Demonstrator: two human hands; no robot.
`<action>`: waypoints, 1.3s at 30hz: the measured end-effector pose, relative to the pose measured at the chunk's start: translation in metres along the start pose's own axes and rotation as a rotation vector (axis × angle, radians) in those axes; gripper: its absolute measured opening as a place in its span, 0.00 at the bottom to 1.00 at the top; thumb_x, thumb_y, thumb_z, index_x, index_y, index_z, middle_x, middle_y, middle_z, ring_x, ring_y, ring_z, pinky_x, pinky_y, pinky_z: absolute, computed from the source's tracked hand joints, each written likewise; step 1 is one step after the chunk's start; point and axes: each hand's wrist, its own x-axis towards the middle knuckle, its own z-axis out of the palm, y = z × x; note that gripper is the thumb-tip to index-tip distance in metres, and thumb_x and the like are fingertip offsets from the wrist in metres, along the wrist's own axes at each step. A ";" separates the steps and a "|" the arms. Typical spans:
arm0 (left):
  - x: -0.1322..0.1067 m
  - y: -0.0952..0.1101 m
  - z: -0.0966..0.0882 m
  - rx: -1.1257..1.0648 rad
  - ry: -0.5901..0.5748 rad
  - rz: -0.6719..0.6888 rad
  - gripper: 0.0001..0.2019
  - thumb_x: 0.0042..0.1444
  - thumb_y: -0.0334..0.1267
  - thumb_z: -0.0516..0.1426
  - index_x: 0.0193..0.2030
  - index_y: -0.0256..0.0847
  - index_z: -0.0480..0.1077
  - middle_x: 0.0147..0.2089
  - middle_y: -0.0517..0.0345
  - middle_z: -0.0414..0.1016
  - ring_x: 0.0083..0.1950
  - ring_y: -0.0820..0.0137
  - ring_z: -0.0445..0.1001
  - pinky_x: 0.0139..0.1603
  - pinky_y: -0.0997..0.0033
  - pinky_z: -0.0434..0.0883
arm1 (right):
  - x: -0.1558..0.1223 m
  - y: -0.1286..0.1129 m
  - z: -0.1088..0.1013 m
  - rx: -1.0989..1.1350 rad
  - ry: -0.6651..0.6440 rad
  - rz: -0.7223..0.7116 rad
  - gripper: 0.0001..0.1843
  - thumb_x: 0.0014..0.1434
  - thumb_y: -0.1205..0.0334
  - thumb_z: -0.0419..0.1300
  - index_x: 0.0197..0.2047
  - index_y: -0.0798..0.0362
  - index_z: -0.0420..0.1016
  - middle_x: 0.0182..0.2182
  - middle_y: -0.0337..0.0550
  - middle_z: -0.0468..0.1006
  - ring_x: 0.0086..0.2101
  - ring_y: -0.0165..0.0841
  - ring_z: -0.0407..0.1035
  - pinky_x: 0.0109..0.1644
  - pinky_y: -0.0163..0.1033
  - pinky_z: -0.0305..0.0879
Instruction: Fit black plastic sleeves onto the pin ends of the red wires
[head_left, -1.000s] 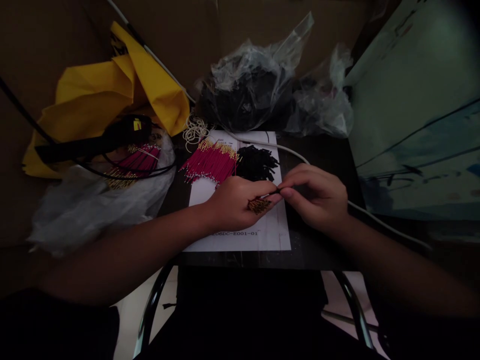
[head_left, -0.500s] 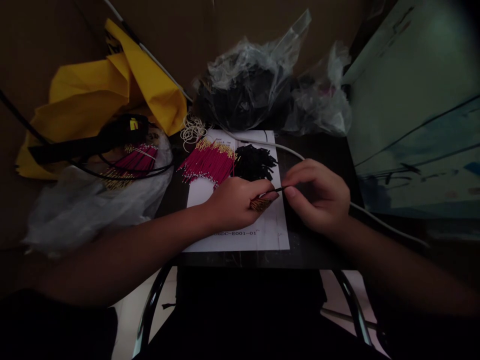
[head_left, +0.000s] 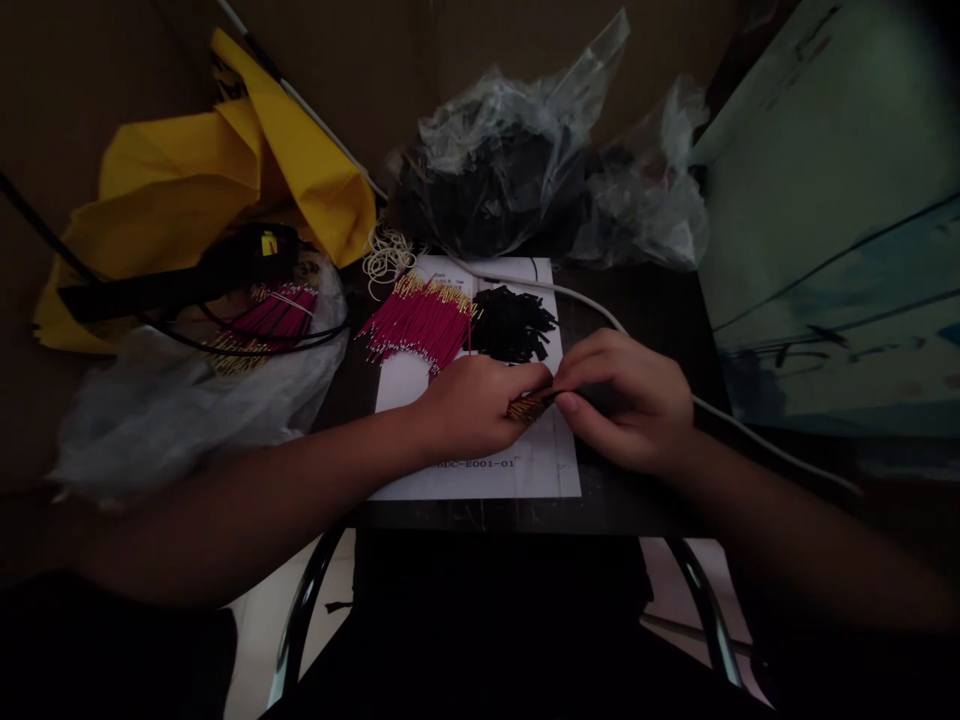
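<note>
My left hand [head_left: 472,405] is closed around a bundle of wires with gold-coloured terminal ends [head_left: 525,408], which stick out at its right side; most of the bundle is hidden in the fist. My right hand [head_left: 630,400] meets it from the right, thumb and forefinger pinching a thin black sleeve [head_left: 550,394] at the terminal ends. How far the sleeve sits over any terminal is too dark to tell. Just behind the hands lie a fan of magenta wires [head_left: 420,325] with gold terminals and a heap of short black sleeves [head_left: 514,325], both on a printed white sheet [head_left: 551,475].
Clear plastic bags [head_left: 502,190] with dark contents stand at the back. To the left are a yellow bag [head_left: 180,185], black cables and another wire bundle [head_left: 281,315] on plastic. A white cable [head_left: 765,450] crosses the dark table behind my right hand.
My right hand has moved slightly left, closing the gap to my left hand. The black sleeve between them is now at the terminal ends. My left hand keeps its hold on the bundle.
</note>
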 end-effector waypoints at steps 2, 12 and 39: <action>0.000 0.000 0.000 -0.002 -0.005 -0.003 0.08 0.59 0.41 0.52 0.34 0.42 0.68 0.25 0.62 0.70 0.25 0.73 0.69 0.25 0.73 0.56 | 0.000 0.001 0.000 -0.010 -0.010 -0.003 0.08 0.54 0.68 0.64 0.38 0.50 0.75 0.33 0.44 0.77 0.35 0.35 0.72 0.40 0.44 0.71; -0.001 0.000 0.000 -0.014 -0.016 0.002 0.07 0.59 0.41 0.53 0.35 0.42 0.70 0.25 0.63 0.71 0.25 0.74 0.70 0.25 0.76 0.57 | 0.000 0.002 -0.004 0.029 -0.081 -0.021 0.04 0.57 0.66 0.61 0.37 0.50 0.75 0.35 0.44 0.76 0.36 0.34 0.71 0.40 0.44 0.70; -0.002 -0.003 0.003 0.058 -0.029 0.113 0.09 0.60 0.41 0.52 0.42 0.45 0.72 0.31 0.62 0.77 0.30 0.71 0.74 0.28 0.73 0.60 | 0.000 0.009 0.002 0.021 -0.116 -0.005 0.14 0.57 0.62 0.63 0.48 0.50 0.72 0.42 0.47 0.74 0.43 0.37 0.71 0.46 0.46 0.71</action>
